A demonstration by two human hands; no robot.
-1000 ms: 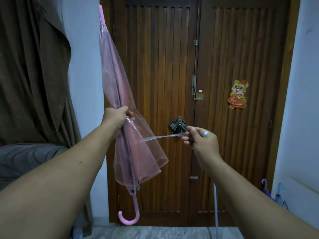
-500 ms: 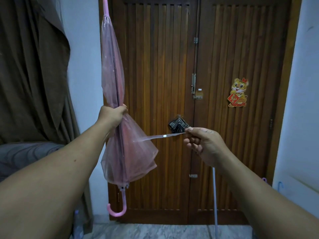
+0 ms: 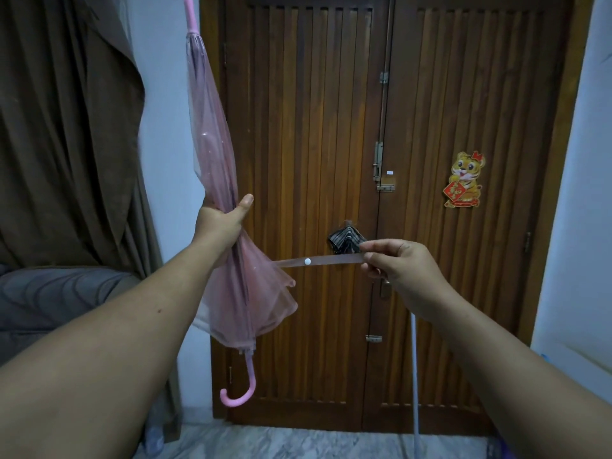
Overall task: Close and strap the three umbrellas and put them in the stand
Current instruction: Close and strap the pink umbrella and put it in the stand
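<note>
Left hand [image 3: 220,223] squeezing pink umbrella [image 3: 212,154] at frame middle, right hand [image 3: 394,265] pinching strap [image 3: 318,261] tight, ready to wrap.

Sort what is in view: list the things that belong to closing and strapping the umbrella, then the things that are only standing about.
Belongs to the job:
- pink umbrella, handle down
- its strap, pulled out sideways
- left hand, gripping the canopy
- right hand, pinching the strap end

Only standing about:
- wooden door
- tiger sticker
- brown curtain
- grey sofa
</note>
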